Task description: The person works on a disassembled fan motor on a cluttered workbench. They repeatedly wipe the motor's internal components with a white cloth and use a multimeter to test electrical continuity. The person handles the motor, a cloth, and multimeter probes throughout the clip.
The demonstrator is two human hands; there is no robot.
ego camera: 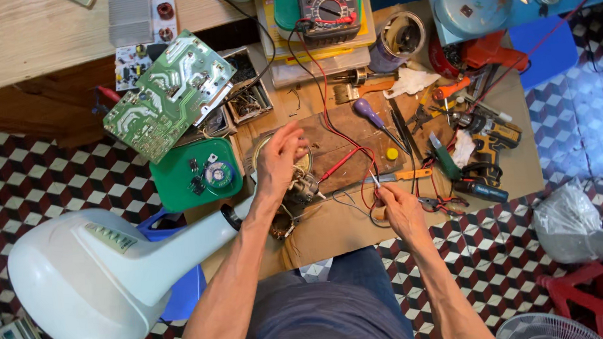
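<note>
A: Which step is it now?

B: I judge it is a measuring step. The left hand (278,158) is closed over a small motor assembly (301,185) at the end of the white appliance body (106,276), in the middle of the worktop (319,235). The right hand (396,205) pinches a thin probe (374,180) between its fingers, just beside the assembly.

A: And the wires?

B: The red lead (334,129) runs up to the multimeter (326,7) at the far edge. A green circuit board (168,94) lies to the left.

A: What does the next move call for?

B: I think a steady tip on one small contact, while the left hand keeps the part from moving.
</note>
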